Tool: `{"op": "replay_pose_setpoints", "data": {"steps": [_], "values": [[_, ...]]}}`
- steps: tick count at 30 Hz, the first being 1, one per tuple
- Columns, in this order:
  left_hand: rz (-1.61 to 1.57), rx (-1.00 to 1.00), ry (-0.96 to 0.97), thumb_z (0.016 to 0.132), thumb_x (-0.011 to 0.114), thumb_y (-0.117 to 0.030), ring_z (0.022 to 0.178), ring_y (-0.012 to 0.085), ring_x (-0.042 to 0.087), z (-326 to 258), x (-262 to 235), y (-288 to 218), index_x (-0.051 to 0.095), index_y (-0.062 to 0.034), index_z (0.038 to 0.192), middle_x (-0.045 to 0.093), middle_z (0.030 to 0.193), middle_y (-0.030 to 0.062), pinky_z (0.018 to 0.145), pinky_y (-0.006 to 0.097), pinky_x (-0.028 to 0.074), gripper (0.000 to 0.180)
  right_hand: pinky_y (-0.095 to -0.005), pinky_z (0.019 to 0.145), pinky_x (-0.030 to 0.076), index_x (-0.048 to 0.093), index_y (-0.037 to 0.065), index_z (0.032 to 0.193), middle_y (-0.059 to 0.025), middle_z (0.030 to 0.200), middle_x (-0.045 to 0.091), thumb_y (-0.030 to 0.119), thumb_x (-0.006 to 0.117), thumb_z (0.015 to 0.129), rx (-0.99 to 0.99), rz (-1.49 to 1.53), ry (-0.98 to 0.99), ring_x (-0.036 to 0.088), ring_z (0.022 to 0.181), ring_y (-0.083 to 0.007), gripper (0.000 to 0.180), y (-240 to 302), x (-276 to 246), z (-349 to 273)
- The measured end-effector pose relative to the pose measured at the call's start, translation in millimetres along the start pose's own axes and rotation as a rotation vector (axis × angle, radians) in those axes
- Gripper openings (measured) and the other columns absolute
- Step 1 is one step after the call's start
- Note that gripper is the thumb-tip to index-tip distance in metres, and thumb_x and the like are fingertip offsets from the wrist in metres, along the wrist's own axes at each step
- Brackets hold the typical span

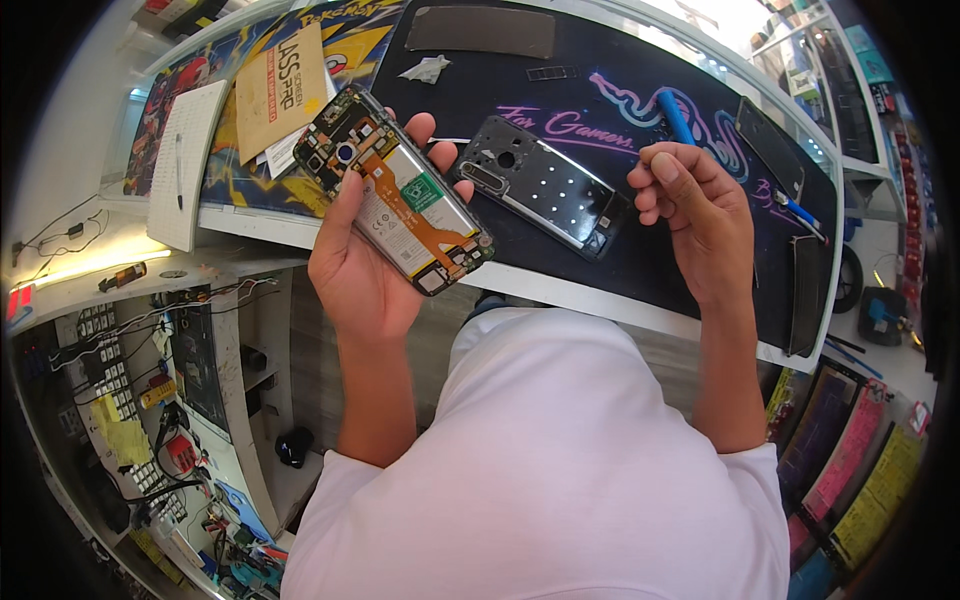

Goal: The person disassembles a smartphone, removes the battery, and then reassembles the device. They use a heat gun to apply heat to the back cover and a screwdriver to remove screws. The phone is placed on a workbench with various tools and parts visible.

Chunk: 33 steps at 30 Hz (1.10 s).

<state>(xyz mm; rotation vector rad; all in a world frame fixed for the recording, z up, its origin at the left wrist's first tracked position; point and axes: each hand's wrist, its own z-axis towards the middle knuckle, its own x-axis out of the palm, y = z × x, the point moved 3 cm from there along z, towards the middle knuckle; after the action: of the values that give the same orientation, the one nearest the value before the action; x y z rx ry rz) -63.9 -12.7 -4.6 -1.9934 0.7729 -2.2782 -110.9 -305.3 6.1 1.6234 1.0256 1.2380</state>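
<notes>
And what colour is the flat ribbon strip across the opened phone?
The flat ribbon strip is orange, best seen in the head view.

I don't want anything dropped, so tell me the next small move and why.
Probably shift the opened phone inward, over the dark mat: only the left hand supports it, seen across the desk's front edge, with its orange flex cable and battery uncovered. The right hand is apart from it; whether its curled fingers hold something small, I can't tell.
</notes>
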Motion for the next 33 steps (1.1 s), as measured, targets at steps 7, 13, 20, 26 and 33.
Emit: {"op": "replay_pose_setpoints", "data": {"steps": [7,13,20,26,33], "values": [[-0.066,-0.09,0.034,0.115,0.04,-0.029,0.145,0.0395,0.053,-1.4,4.9,22.7,0.029,-0.0015,0.165,0.043,0.162,0.0291,0.117,0.06,0.049,0.058,-0.024,0.079,0.06,0.067,-0.003,0.127,-0.0121,0.116,0.073,0.021,0.064,0.11,0.072,0.573,0.17,0.071,0.095,-0.0126,0.03,3.5,4.0,-7.2],[-0.003,-0.096,0.033,0.115,0.041,-0.029,0.144,0.0393,0.053,1.0,3.7,24.9,0.029,-0.0009,0.165,0.043,0.161,0.0299,0.115,0.06,0.05,0.059,-0.0265,0.08,0.053,0.068,-0.002,0.121,-0.0085,0.115,0.068,0.026,0.064,0.11,0.019,0.693,0.222,0.064,0.1,-0.0132,0.029,15.0,12.8,-23.7],[-0.009,-0.105,0.033,0.115,0.039,-0.027,0.145,0.0398,0.053,3.7,7.3,29.2,0.028,-0.0002,0.165,0.043,0.161,0.0303,0.116,0.06,0.05,0.058,-0.0249,0.076,0.05,0.069,-0.002,0.122,-0.0086,0.121,0.054,0.029,0.062,0.111,-0.032,0.584,0.237,0.052,0.1,-0.0154,0.033,20.3,11.4,-30.1],[-0.032,-0.112,0.038,0.116,0.038,-0.028,0.146,0.0398,0.052,5.2,7.1,31.7,0.027,-0.0004,0.166,0.043,0.161,0.03,0.117,0.06,0.049,0.058,-0.0245,0.076,0.05,0.068,-0.003,0.121,-0.0086,0.121,0.053,0.031,0.063,0.11,-0.022,0.578,0.237,0.053,0.101,-0.0152,0.037,18.3,10.5,-32.4],[-0.015,-0.116,0.018,0.115,0.039,-0.028,0.145,0.0394,0.053,7.1,7.0,32.5,0.029,-0.0006,0.165,0.044,0.161,0.0297,0.117,0.06,0.049,0.058,-0.024,0.076,0.051,0.068,-0.003,0.12,-0.0111,0.121,0.06,0.028,0.064,0.11,-0.034,0.609,0.275,0.057,0.1,-0.0145,0.033,15.9,12.0,-29.9]]}}
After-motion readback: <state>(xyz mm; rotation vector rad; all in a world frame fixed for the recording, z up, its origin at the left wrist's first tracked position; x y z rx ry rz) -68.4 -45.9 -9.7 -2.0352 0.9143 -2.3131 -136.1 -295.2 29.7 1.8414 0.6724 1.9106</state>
